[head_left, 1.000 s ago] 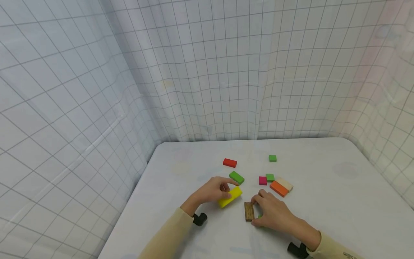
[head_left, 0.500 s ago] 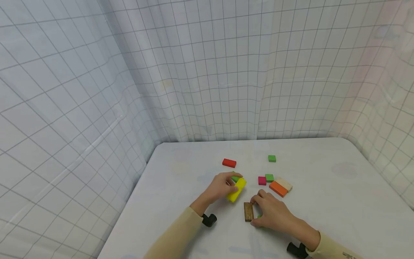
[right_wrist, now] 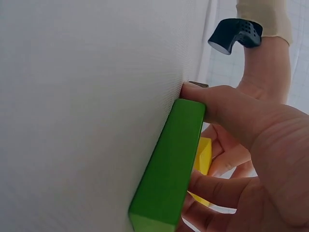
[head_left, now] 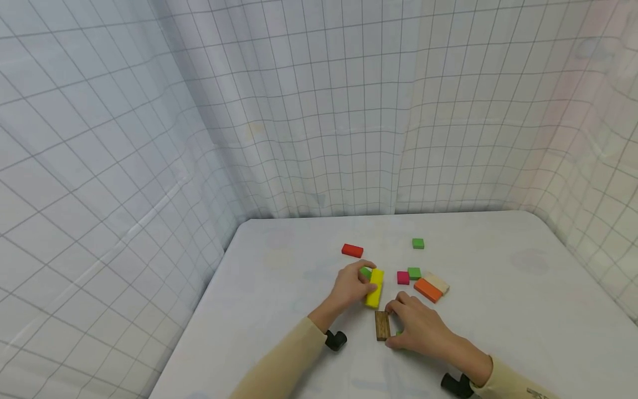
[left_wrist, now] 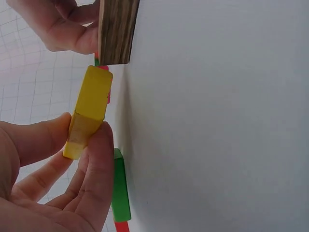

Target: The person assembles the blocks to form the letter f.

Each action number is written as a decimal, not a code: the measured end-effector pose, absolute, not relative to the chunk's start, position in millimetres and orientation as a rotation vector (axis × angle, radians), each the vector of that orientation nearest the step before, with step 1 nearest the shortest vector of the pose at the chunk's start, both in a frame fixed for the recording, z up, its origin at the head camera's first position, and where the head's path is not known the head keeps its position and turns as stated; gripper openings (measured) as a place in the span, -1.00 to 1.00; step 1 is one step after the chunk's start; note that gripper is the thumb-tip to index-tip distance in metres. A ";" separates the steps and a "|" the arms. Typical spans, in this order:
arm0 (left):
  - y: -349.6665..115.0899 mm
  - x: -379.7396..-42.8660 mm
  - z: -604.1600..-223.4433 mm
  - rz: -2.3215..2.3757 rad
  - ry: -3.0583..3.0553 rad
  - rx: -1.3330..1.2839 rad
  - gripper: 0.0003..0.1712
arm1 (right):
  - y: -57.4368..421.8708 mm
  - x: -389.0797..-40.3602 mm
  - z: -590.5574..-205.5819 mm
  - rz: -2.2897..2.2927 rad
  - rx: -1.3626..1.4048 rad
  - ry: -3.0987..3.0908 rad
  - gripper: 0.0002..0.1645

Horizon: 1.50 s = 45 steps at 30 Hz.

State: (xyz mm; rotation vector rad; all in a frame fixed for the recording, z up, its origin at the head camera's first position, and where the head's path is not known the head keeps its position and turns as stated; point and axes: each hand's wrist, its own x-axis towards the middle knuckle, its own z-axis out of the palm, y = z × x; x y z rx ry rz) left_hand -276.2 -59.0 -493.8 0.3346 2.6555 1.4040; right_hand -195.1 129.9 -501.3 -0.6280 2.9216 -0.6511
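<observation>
My left hand pinches a yellow block between thumb and fingers, tilted and lifted off the table in the left wrist view. Just right of it, my right hand curls thumb and fingertips about the ends of a brown wood-grain block. Under that hand is a green block, mostly hidden in the head view but large in the right wrist view. Another green block lies behind the left hand's fingers, partly covered.
Beyond the hands lie a red block, a small green block, a pink block beside a green block, and an orange block against a cream block. The white table meets gridded curtains.
My left hand has moved right and slightly away with the yellow block, turning it nearly in line with the brown block. The right hand stays in place.
</observation>
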 end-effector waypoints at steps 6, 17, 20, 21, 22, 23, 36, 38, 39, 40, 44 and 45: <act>-54.3 -274.7 -501.4 1.400 2.669 0.283 -0.51 | 129.0 -194.6 -500.4 -0.656 -0.621 2.915 -0.32; -53.0 -272.8 -499.5 1.305 2.700 0.271 -0.54 | 128.3 -193.3 -499.9 -0.653 -0.591 2.931 -0.31; -52.7 -272.3 -497.4 1.227 2.720 0.263 -0.52 | 127.8 -193.3 -500.0 -0.658 -0.584 2.929 -0.30; -52.5 -272.1 -496.9 1.204 2.714 0.256 -0.50 | 127.6 -193.3 -500.1 -0.658 -0.582 2.928 -0.30; -52.3 -271.8 -496.5 1.182 2.702 0.251 -0.48 | 127.5 -193.2 -500.1 -0.658 -0.578 2.926 -0.30; -52.3 -271.4 -496.2 1.160 2.686 0.251 -0.46 | 127.7 -193.1 -500.1 -0.658 -0.574 2.924 -0.30; -67.7 -268.0 -497.9 1.176 2.358 0.390 -0.03 | 127.0 -190.7 -499.4 -0.654 -0.515 2.921 -0.30; -70.4 -267.8 -498.0 1.199 2.308 0.398 0.00 | 127.0 -190.6 -498.9 -0.642 -0.504 2.925 -0.30; -71.2 -267.8 -498.1 1.218 2.279 0.397 0.01 | 127.2 -190.5 -498.7 -0.636 -0.500 2.930 -0.30; -71.6 -268.1 -498.5 1.235 2.254 0.392 0.01 | 127.3 -190.4 -498.6 -0.632 -0.497 2.935 -0.30; -70.1 -267.9 -500.1 1.323 2.172 0.335 0.01 | 127.9 -190.2 -499.0 -0.633 -0.501 2.949 -0.31; -69.4 -267.8 -500.7 1.344 2.158 0.315 0.00 | 128.1 -190.2 -499.3 -0.632 -0.504 2.950 -0.31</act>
